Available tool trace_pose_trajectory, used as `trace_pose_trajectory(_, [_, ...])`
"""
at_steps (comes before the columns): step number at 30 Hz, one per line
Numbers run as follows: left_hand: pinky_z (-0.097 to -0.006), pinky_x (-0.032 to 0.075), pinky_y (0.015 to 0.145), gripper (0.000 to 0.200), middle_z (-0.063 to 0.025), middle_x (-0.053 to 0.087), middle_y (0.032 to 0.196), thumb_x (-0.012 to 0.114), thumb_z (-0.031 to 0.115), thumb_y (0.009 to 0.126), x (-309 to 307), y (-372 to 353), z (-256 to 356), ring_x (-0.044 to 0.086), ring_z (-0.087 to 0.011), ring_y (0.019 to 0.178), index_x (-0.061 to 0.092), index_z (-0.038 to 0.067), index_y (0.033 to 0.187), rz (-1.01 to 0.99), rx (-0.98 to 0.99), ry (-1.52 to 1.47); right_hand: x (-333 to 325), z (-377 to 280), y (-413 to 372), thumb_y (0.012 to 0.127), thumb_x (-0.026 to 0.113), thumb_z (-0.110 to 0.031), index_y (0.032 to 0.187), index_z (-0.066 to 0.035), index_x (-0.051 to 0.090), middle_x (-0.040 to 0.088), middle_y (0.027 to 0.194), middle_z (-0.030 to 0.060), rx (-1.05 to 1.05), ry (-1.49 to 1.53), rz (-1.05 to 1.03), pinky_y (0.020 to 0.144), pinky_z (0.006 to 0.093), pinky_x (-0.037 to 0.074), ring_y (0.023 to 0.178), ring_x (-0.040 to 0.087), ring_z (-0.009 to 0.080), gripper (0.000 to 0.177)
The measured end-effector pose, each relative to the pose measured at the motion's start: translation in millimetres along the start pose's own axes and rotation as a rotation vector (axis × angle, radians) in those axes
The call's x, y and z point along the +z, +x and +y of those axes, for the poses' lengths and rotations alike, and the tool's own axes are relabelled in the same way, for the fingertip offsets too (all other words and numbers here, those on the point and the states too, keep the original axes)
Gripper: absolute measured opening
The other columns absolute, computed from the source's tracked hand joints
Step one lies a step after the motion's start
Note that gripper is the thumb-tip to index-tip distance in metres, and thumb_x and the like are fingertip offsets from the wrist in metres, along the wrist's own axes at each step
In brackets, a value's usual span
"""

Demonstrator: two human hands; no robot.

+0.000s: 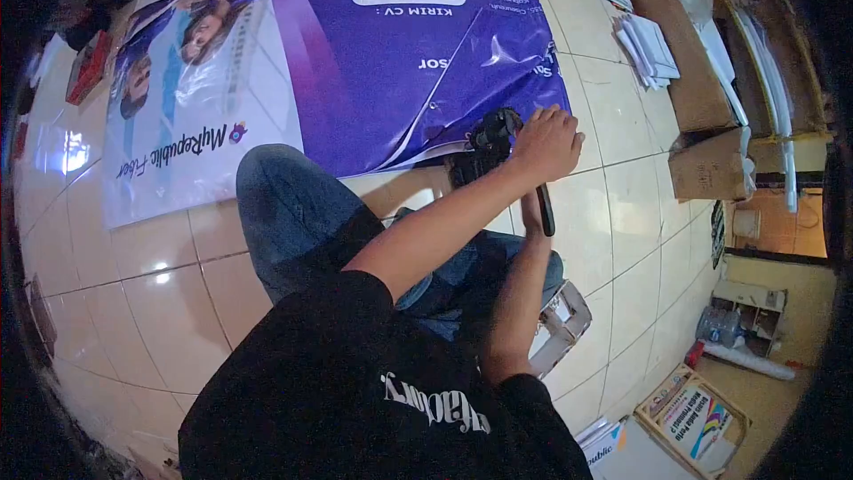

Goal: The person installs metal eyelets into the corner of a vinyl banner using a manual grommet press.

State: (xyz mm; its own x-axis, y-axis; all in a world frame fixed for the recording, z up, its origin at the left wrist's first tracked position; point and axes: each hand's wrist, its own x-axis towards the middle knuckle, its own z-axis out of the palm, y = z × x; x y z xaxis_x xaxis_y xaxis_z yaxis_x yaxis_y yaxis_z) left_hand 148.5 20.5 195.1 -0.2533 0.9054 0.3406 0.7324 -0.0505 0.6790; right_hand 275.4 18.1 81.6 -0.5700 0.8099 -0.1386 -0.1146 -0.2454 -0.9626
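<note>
A black hand-press-like tool stands at the near right corner of a purple and white printed banner. My left hand reaches across beside the tool's head, fingers apart and slightly bent, over the banner's corner. Behind my left forearm, my right hand is mostly hidden, with only the wrist side showing. A long black handle sticks out beside that wrist. Whether my right hand grips the handle, I cannot tell. Near the tool the banner's edge is creased and lifted.
I sit cross-legged on a tiled floor. White paper stacks and cardboard boxes line the right side. By my right knee lies an open box. A framed sign leans at lower right. A red box is at upper left.
</note>
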Motion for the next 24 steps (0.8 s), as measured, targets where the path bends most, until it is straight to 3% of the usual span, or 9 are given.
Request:
trace_pose_trajectory(3, [-0.0431, 0.034, 0.102, 0.027, -0.0165, 0.056, 0.117, 0.050, 0.016, 0.085, -22.4, -4.3, -9.6, 0.050, -0.0328, 0.116, 0.056, 0.001, 0.107, -0.065, -0.007, -0.409, 18.9, 66.5, 39.8, 0.082, 0.062, -0.018, 0.120, -0.001, 0.050, 0.055, 0.114, 0.0066, -0.127, -0.050, 0.008, 0.088, 0.0314, 0.042, 0.101, 0.051, 0.0148, 0.043])
trace_pose_trajectory(5, [-0.0404, 0.036, 0.101, 0.029, -0.0142, 0.056, 0.118, 0.053, 0.004, 0.080, -12.3, -21.5, -44.9, 0.051, -0.0326, 0.114, 0.056, 0.002, 0.108, 0.441, 0.098, -0.571, 33.3, 42.3, 44.3, 0.081, 0.062, -0.015, 0.114, -0.001, 0.054, 0.057, 0.108, 0.0057, -0.125, -0.173, -0.027, 0.085, 0.0309, 0.042, 0.097, 0.052, 0.0143, 0.036])
trace_pose_trajectory(6, [-0.0399, 0.035, 0.102, 0.034, -0.0148, 0.054, 0.121, 0.052, 0.000, 0.077, -12.7, -34.6, -70.5, 0.050, -0.0330, 0.116, 0.054, 0.001, 0.112, 0.425, 0.012, -0.492, 38.8, 30.0, 46.2, 0.081, 0.063, -0.013, 0.108, -0.001, 0.057, 0.060, 0.102, 0.0049, -0.123, -0.312, -0.062, 0.081, 0.0303, 0.043, 0.092, 0.053, 0.0137, 0.030])
trace_pose_trajectory(10, [-0.0418, 0.030, 0.106, 0.056, -0.0154, 0.044, 0.133, 0.052, 0.002, 0.074, 10.4, -91.1, -171.9, 0.040, -0.0336, 0.125, 0.043, 0.005, 0.129, 0.085, -0.178, -0.129, 35.8, 33.8, 46.5, 0.077, 0.062, -0.007, 0.100, -0.001, 0.058, 0.061, 0.092, 0.0036, -0.101, -0.489, 0.015, 0.077, 0.0313, 0.045, 0.085, 0.055, 0.0139, 0.024])
trace_pose_trajectory(12, [-0.0432, 0.026, 0.108, 0.070, -0.0130, 0.038, 0.140, 0.057, 0.009, 0.073, 23.7, -105.4, -195.4, 0.033, -0.0315, 0.130, 0.032, 0.009, 0.139, -0.370, 0.061, 0.261, 33.6, 28.9, 43.0, 0.075, 0.061, -0.004, 0.100, 0.000, 0.058, 0.061, 0.092, 0.0037, -0.076, -0.523, 0.010, 0.077, 0.0309, 0.045, 0.085, 0.055, 0.0141, 0.026])
trace_pose_trajectory(14, [-0.0420, 0.027, 0.108, 0.073, -0.0137, 0.039, 0.139, 0.059, 0.014, 0.073, 43.3, -109.2, -216.8, 0.033, -0.0309, 0.131, 0.030, 0.007, 0.139, -0.419, 0.116, 0.343, 24.6, 21.6, 40.2, 0.072, 0.059, -0.003, 0.115, 0.000, 0.053, 0.063, 0.102, 0.0135, 0.061, -0.531, -0.091, 0.089, 0.0342, 0.042, 0.097, 0.058, 0.0236, 0.044])
trace_pose_trajectory(19, [-0.0418, 0.029, 0.107, 0.072, -0.0141, 0.043, 0.135, 0.064, 0.020, 0.071, 30.1, -101.5, -197.6, 0.035, -0.0287, 0.129, 0.036, 0.002, 0.136, -0.517, 0.097, 0.378, -23.5, 10.1, 8.3, 0.072, 0.058, -0.001, 0.131, -0.001, 0.042, 0.056, 0.116, 0.0098, 0.226, -0.462, -0.299, 0.096, 0.0314, 0.038, 0.106, 0.053, 0.0202, 0.061])
trace_pose_trajectory(22, [-0.0434, 0.037, 0.095, 0.039, -0.0092, 0.057, 0.110, 0.067, 0.021, 0.068, 49.6, -99.2, -199.2, 0.050, -0.0251, 0.111, 0.061, 0.006, 0.103, -0.439, 0.207, 0.473, -35.9, 5.9, -9.1, 0.070, 0.060, 0.000, 0.118, 0.000, 0.052, 0.059, 0.107, 0.0060, 0.303, -0.555, -0.206, 0.091, 0.0304, 0.041, 0.099, 0.054, 0.0169, 0.049])
trace_pose_trajectory(24, [-0.0425, 0.040, 0.091, 0.036, -0.0088, 0.059, 0.107, 0.067, 0.020, 0.068, 53.2, -91.8, -201.2, 0.053, -0.0245, 0.107, 0.062, 0.006, 0.100, -0.475, 0.229, 0.487, -28.1, -9.0, -14.4, 0.068, 0.063, 0.000, 0.110, 0.001, 0.057, 0.061, 0.101, 0.0045, 0.446, -0.545, -0.102, 0.088, 0.0314, 0.043, 0.095, 0.055, 0.0167, 0.042])
